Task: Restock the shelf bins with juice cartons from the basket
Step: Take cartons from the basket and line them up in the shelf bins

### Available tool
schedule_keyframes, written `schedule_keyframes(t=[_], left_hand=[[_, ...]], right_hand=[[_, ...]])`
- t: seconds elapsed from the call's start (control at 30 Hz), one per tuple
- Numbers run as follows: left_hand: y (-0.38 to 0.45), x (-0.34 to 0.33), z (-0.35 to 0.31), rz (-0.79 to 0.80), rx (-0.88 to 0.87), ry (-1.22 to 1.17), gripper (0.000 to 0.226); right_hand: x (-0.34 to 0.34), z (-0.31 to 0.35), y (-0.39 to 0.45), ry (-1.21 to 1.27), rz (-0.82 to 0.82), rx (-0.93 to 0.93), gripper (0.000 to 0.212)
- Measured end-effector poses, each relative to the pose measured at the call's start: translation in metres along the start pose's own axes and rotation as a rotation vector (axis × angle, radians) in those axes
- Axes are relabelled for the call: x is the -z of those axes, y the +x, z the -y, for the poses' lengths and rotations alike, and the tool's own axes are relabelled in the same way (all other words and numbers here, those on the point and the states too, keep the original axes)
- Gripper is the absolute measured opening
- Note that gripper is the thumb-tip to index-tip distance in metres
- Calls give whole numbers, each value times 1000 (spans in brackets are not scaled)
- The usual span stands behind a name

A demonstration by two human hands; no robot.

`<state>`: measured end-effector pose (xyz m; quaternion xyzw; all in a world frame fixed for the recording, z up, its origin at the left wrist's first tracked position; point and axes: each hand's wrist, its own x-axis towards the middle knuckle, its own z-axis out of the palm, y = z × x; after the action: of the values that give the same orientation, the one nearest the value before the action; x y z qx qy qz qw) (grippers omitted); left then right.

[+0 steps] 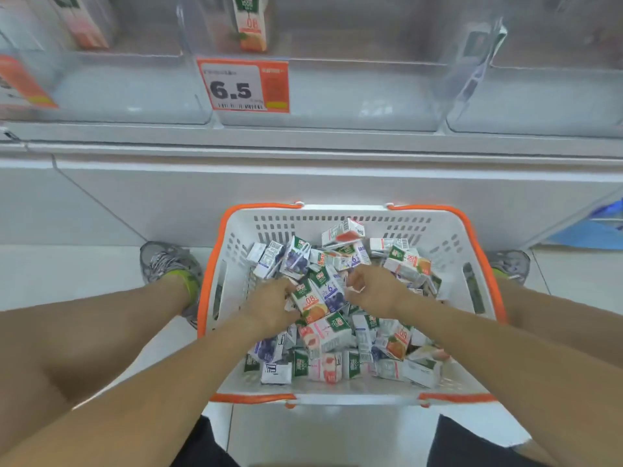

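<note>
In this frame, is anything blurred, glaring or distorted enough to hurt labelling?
Head view: wide-angle bowing at the edges; shelf bins hazy with soft glare; price tag digits readable, small print not; cartons in the basket mostly sharp; even lighting, faint shadows.

White basket (448, 244), orange rim; orange price tag (243, 85).

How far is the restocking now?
Barely begun. The middle bin holds one orange carton; its neighbours look nearly empty. Both hands, left and right, are in the basket gripping cartons. The pile remains to shelve.
</note>
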<state>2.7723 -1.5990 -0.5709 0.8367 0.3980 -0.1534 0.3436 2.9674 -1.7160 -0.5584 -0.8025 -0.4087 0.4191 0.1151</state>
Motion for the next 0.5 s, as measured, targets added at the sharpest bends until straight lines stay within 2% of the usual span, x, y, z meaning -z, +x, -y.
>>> schedule_keyframes(t=[0.13, 0.23, 0.33, 0.5], left_hand=[[15, -8, 7, -78, -43, 91, 49], [27, -10, 6, -75, -42, 118, 49], [35, -13, 3, -45, 1, 51, 50], [47, -21, 1, -18, 62, 97, 57]], right_hand=[[-7, 8, 13, 88, 162, -79, 71], [-14, 13, 22, 41, 116, -96, 82], [-20, 16, 24, -60, 30, -117, 77], [-9, 22, 27, -48, 48, -113, 41]])
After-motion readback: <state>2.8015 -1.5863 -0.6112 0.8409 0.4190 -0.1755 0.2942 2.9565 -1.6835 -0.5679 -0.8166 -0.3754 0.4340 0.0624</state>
